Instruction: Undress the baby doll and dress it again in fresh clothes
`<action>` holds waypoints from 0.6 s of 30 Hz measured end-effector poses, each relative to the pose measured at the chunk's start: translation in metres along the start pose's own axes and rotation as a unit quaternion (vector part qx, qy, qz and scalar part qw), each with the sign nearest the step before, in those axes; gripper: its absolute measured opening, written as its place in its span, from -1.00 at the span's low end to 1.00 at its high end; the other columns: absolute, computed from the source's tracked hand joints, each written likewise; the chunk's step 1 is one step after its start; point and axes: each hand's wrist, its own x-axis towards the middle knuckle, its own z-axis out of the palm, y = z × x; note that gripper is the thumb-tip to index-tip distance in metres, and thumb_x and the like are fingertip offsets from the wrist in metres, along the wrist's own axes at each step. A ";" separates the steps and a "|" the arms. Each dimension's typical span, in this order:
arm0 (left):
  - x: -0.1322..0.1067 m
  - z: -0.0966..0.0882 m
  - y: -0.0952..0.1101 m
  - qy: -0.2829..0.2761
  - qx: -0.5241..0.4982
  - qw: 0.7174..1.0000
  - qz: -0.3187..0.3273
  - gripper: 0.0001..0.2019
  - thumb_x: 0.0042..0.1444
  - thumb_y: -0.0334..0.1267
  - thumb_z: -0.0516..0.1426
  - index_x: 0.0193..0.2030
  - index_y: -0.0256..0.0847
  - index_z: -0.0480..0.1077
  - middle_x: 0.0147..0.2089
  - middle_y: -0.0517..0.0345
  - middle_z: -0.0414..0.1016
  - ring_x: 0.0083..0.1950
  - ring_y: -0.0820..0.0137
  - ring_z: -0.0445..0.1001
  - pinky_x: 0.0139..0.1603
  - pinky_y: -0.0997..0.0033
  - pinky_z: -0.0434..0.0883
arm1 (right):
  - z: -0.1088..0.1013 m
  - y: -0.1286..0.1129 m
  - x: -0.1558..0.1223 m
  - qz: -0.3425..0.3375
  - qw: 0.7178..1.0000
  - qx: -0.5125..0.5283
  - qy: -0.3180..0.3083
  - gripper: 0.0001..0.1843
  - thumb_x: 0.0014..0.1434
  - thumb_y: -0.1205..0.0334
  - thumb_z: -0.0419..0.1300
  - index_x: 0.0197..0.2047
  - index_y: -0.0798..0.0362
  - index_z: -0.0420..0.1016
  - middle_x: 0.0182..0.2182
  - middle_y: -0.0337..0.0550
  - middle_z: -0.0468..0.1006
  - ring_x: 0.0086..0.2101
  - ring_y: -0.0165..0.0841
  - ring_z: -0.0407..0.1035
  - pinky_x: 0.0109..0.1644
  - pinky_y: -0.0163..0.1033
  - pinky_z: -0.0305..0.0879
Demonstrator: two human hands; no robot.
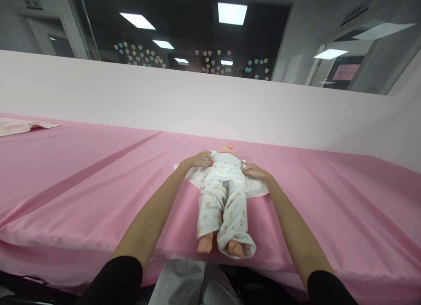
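A baby doll (223, 199) in white printed pyjamas lies on its back on a pink sheet (82, 195), feet toward me and head (227, 148) at the far end. A white cloth (255, 188) is spread under its upper body. My left hand (199, 159) rests on the doll's shoulder at the left, fingers curled onto the garment. On the right side of the chest, my right hand (255, 170) pinches the garment edge.
The pink sheet covers a long padded table whose front edge (98, 256) runs just before me. A pale folded cloth (19, 126) lies at the far left. A white partition (197, 98) stands behind the table, with glass above it.
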 end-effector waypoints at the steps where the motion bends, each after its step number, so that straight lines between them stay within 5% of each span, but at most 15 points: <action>1: 0.002 0.004 -0.004 0.015 -0.035 0.999 0.006 -0.71 -0.06 -0.09 0.14 -0.21 -0.14 0.49 0.21 0.03 0.28 0.23 0.15 0.19 0.20 0.21 0.20 | 0.001 0.001 0.002 0.004 1.000 0.005 0.005 -0.71 -0.11 0.02 0.21 -0.61 0.08 0.51 0.07 0.08 0.39 0.30 -0.06 -0.28 0.27 -0.08 -0.13; 5: 0.009 0.021 -0.018 0.093 -0.092 0.991 -0.010 -0.71 -0.03 -0.08 0.09 -0.25 -0.21 0.46 -0.13 0.07 0.50 -0.07 0.26 0.41 0.00 0.32 0.34 | 0.007 0.004 0.008 0.008 0.999 0.008 0.037 -0.72 -0.04 0.05 0.18 -0.58 0.08 0.52 0.00 0.01 0.46 0.28 -0.13 -0.13 0.23 -0.15 -0.03; 8: 0.018 0.026 -0.021 0.127 -0.070 0.988 -0.060 -0.78 -0.04 -0.14 0.11 -0.30 -0.20 0.47 -0.20 0.06 0.52 -0.15 0.24 0.44 -0.10 0.35 0.35 | 0.013 0.004 0.013 0.044 0.991 -0.060 0.112 -0.72 0.04 0.14 0.13 -0.60 0.07 0.47 0.03 -0.11 0.44 0.19 -0.21 0.10 0.13 -0.24 0.11; 13: 0.038 0.029 -0.017 0.136 -0.040 0.977 -0.158 -0.90 -0.03 -0.26 0.15 -0.41 -0.23 0.43 -0.24 -0.13 0.52 -0.12 0.09 0.46 -0.11 0.25 0.32 | 0.026 0.001 0.024 0.134 0.955 -0.161 0.210 -0.61 0.16 0.16 0.05 -0.66 0.08 0.31 -0.21 -0.14 0.55 -0.04 -0.26 0.34 -0.05 -0.30 0.16; 18: 0.048 0.033 -0.008 0.153 -0.020 0.957 -0.247 -0.86 -0.04 -0.30 0.18 -0.31 -0.30 0.44 -0.12 -0.30 0.49 0.04 -0.02 0.40 0.00 0.11 0.26 | 0.040 -0.005 0.034 0.216 0.903 -0.230 0.290 -0.67 0.22 0.15 -0.03 -0.45 0.09 0.44 -0.36 -0.03 0.52 -0.22 -0.22 0.40 -0.20 -0.27 0.20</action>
